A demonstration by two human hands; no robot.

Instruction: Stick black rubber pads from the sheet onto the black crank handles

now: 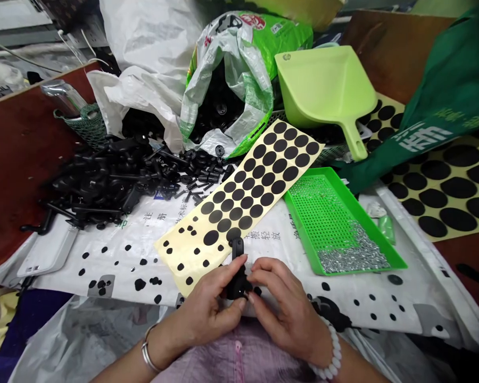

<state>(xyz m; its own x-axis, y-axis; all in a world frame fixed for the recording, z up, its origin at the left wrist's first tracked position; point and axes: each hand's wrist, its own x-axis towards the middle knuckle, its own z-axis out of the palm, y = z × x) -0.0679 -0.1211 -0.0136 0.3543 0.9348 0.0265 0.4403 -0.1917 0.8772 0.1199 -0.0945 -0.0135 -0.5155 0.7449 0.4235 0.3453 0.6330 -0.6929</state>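
Observation:
A black plastic part (236, 287) with a slim upright arm is held low in front of me, over the front of the table. My left hand (209, 306) is closed around its left side, thumb below and fingers along the arm. From the right, the fingertips of my right hand (283, 303) pinch at the part's right edge; whether a smaller piece sits between them is hidden. Just beyond, the top of the arm overlaps the lower end of a yellowish sheet of round black stickers (239, 194), several of which have been peeled off.
A heap of black plastic parts (91, 183) covers the left. Behind stand an open white sack (143, 98) and a green bag (259, 58) of black parts. At right are a green tray (311, 213) of small metal pieces, a light-green dustpan (323, 85) and another sticker sheet (455, 183).

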